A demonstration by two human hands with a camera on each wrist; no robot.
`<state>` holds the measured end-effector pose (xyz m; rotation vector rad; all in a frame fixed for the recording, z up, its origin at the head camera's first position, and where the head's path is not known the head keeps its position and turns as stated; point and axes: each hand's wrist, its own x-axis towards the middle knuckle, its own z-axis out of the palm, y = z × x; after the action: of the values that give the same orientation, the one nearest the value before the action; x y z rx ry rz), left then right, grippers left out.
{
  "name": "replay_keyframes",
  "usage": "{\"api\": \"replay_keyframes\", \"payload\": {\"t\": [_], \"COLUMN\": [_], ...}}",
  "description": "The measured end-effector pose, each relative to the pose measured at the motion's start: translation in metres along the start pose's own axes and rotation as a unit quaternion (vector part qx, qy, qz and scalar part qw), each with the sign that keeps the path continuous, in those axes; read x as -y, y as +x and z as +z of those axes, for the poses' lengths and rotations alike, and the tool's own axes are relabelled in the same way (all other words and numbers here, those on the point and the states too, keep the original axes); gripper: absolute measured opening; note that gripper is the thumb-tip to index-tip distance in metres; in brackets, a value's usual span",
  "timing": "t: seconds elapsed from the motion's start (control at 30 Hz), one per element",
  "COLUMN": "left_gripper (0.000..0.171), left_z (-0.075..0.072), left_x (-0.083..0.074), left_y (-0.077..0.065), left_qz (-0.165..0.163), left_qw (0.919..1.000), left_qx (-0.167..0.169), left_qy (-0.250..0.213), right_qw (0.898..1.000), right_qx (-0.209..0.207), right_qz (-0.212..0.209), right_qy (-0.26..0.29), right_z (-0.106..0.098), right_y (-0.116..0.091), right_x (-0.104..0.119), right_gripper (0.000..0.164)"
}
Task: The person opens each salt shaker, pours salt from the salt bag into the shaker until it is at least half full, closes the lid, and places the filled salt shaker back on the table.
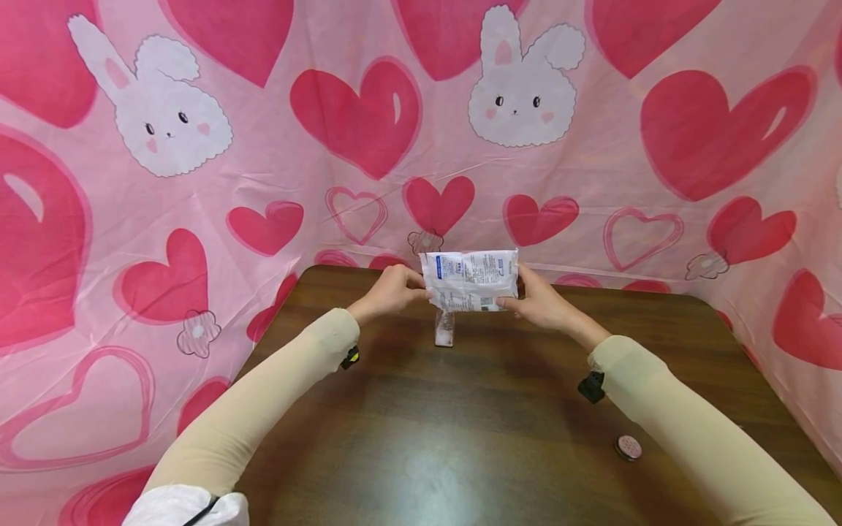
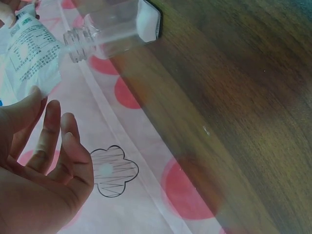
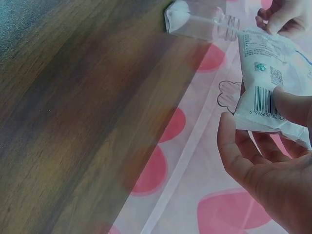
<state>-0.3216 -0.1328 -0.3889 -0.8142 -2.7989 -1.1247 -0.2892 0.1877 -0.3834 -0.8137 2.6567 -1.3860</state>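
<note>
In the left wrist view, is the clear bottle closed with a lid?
No, the clear bottle shows an uncovered threaded neck in that view.

Wood-grain table (image 1: pixel 395 409), dk brown, w/ rounded far corners & a glossy top; bright light patch reflected nr front ctr. Clear bottle (image 1: pixel 444 334) stands upright on it, toward the far edge, approx mid-width; mouth uncapped, white stuff in the btm. Small round lid (image 1: pixel 628 447), pinkish top w/ dk side, lies flat on the rt side, closer to the front, well apart from the bottle. Few pale specks on the surface, L wrist view.
</note>
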Motion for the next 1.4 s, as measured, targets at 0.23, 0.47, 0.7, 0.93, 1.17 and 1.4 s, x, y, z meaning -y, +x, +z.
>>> {"api": "replay_keyframes", "payload": {"t": [0.23, 0.47, 0.7, 0.93, 1.17, 1.4], "left_gripper": [0.012, 0.013, 0.013, 0.013, 0.014, 0.013], "left_z": [0.0004, 0.0009, 0.0007, 0.0, -0.0007, -0.0011], "left_x": [-0.0001, -0.0002, -0.0002, -0.0014, -0.0014, -0.0006], "left_y": [0.0, -0.0006, -0.0005, -0.001, -0.0016, -0.0006], "left_qz": [-0.002, -0.003, -0.004, -0.006, -0.006, 0.001], "left_qw": [1.0, 1.0, 1.0, 1.0, 1.0, 1.0], "left_qx": [-0.003, -0.005, -0.005, -0.004, -0.002, 0.0], "left_qy": [0.002, 0.0, 0.0, 0.0, -0.002, 0.002], "right_qw": [1.0, 1.0, 1.0, 1.0, 1.0, 1.0], "right_qx": [-0.001, 0.0, 0.0, 0.0, 0.0, 0.002], "right_qz": [-0.002, -0.002, -0.001, -0.003, -0.002, 0.002], "right_qy": [-0.001, 0.0, 0.001, 0.003, 0.003, 0.003], "right_z": [-0.0001, 0.0007, 0.0003, 0.0001, 0.0004, -0.0002], "right_y": [-0.0006, -0.0005, -0.0008, -0.0003, 0.0, 0.0007], "right_x": [0.0003, -0.0001, 0.0009, 0.0017, 0.0019, 0.0027], "right_gripper": [0.061, 0.06, 0.06, 0.059, 0.058, 0.058]}}
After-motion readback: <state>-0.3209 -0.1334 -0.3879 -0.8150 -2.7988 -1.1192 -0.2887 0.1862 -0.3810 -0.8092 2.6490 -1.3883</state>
